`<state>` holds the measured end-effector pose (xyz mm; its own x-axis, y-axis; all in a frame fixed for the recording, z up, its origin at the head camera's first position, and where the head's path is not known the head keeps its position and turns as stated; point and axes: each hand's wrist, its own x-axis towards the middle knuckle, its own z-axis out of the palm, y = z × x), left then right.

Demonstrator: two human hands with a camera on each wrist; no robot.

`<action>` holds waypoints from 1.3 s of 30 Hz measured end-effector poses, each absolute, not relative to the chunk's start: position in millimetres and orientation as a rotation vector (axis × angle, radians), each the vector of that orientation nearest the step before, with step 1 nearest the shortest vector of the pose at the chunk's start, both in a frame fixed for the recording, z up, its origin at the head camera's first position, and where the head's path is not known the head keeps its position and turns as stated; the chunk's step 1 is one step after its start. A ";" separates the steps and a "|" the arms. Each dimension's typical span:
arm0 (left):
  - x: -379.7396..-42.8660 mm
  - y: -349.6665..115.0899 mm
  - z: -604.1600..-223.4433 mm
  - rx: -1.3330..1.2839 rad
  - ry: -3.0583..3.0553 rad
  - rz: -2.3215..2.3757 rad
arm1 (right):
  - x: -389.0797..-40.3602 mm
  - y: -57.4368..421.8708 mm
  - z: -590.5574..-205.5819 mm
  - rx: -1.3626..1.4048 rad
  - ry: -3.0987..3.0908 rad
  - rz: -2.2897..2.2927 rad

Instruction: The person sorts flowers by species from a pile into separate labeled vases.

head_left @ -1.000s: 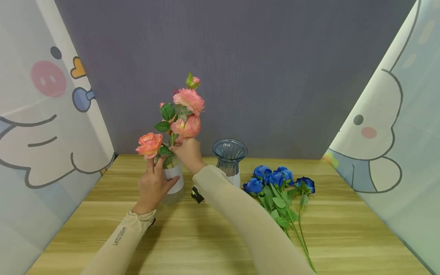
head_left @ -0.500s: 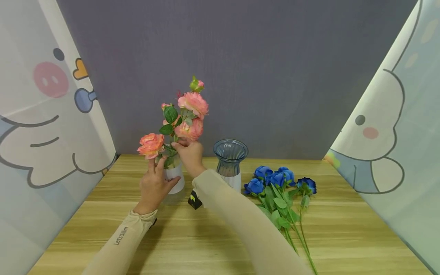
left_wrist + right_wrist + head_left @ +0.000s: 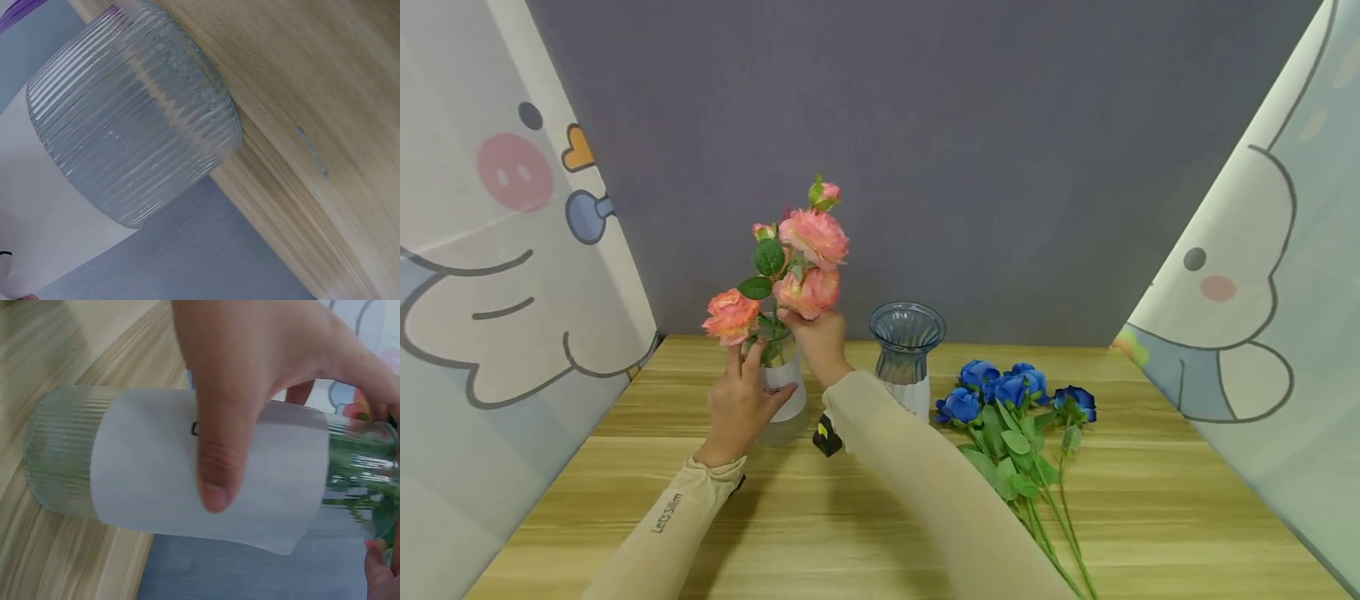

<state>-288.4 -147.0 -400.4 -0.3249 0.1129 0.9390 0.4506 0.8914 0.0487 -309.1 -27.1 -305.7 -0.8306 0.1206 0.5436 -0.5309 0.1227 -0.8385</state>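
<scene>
A clear ribbed glass vase (image 3: 786, 425) with a white paper band (image 3: 150, 456) stands upright at the left of the table. My left hand (image 3: 739, 408) grips its side, the thumb (image 3: 219, 475) lying across the band. Over the vase's mouth, my right hand (image 3: 822, 343) pinches the stem of a spray of pink artificial flowers (image 3: 814, 237), just below the lower bloom. Its lower stem is down in the vase, and the pinching fingertips are partly hidden. A single coral-orange flower (image 3: 732, 317) leans out over the vase's left rim. Ribbed glass (image 3: 137, 119) fills the left wrist view.
A blue glass vase (image 3: 907, 329), also banded in white, stands just right of my right forearm. Several blue artificial roses (image 3: 1007, 387) lie on the wooden table (image 3: 1150, 500) at the right. A grey panel (image 3: 1000, 167) rises behind the table, with cartoon-printed sheets on both sides.
The pink spray has sunk lower into the vase, my right hand coming down slightly with it. My left hand keeps its grip on the vase.
</scene>
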 end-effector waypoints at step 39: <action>-260.2 -133.2 -386.1 -1.034 -1.803 -0.299 | -267.3 74.2 -353.8 1.215 -2.713 1.308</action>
<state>-260.2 -133.2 -386.1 -0.1403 0.5132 0.8467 0.7592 0.6047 -0.2407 -267.3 74.2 -353.8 -0.7153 -0.6658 0.2123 -0.5807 0.3975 -0.7105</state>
